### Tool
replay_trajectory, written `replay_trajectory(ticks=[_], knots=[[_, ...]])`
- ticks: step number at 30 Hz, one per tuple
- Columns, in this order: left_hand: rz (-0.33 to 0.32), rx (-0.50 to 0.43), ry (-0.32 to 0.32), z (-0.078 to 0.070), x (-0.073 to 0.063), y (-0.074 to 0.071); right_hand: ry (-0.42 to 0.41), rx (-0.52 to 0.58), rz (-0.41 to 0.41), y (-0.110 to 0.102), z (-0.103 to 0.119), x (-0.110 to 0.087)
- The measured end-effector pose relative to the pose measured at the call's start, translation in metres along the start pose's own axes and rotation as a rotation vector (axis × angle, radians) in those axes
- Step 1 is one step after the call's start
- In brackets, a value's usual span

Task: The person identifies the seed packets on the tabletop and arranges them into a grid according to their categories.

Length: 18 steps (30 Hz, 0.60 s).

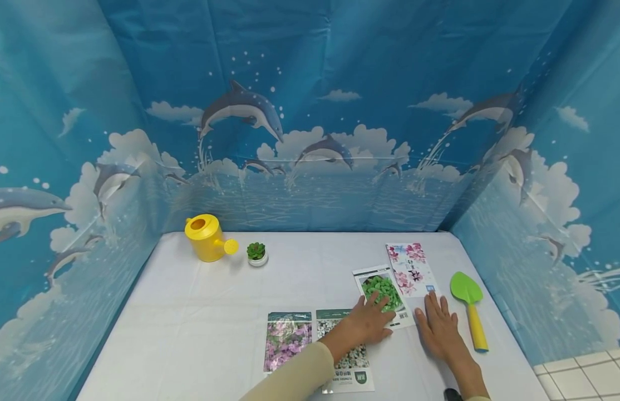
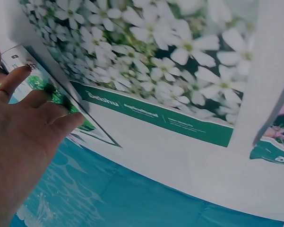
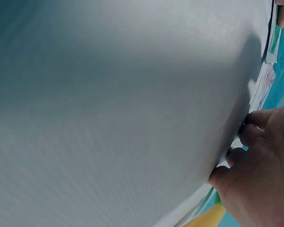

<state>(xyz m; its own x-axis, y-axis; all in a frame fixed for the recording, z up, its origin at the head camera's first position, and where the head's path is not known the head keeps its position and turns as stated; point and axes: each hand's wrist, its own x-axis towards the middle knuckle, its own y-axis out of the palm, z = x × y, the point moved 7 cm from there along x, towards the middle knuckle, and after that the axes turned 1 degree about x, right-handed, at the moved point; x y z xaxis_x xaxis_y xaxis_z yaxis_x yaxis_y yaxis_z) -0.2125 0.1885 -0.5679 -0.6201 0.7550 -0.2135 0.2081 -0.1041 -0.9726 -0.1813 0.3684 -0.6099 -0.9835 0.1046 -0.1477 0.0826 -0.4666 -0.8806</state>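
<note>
Nearest the person, two seed packets lie flat on the white table (image 1: 200, 312): a pink-flower packet (image 1: 287, 340) on the left and a white-flower packet (image 1: 346, 356) w/ the left sleeve crossing over it. Just past that, the left hand (image 1: 368, 322) lies flat, fingers straight, pressing the near end of the green-leaf packet (image 1: 381, 292); left wrist view shows fingertips (image 2: 19, 75) on the packet edge, not curled round it. The right hand (image 1: 438, 328) is flat too, fingers straight on the table, tips touching the near edge of the cherry-blossom packet (image 1: 410, 268), which lies just beside the green-leaf one, edges abt touching. Green-and-yellow trowel (image 1: 469, 306) sits just right of the right hand. Far back-left: yellow watering can (image 1: 207, 238) and a small potted succulent (image 1: 257, 254), well apart from the hands. Risks, imo: packets are thin and slick, so flat-palm pressure could skid one over or under its neighbour; the sleeve could drag the white-flower packet off line; a sideways right-hand move could knock the trowel toward the table edge.
</note>
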Motion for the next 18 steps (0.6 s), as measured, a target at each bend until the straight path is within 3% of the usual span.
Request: replay_trajectory(ticks=[18], knots=[[0.040,-0.085,0.006,0.033,0.006,0.000,-0.013,0.017,-0.035,-0.001,0.000,-0.002]])
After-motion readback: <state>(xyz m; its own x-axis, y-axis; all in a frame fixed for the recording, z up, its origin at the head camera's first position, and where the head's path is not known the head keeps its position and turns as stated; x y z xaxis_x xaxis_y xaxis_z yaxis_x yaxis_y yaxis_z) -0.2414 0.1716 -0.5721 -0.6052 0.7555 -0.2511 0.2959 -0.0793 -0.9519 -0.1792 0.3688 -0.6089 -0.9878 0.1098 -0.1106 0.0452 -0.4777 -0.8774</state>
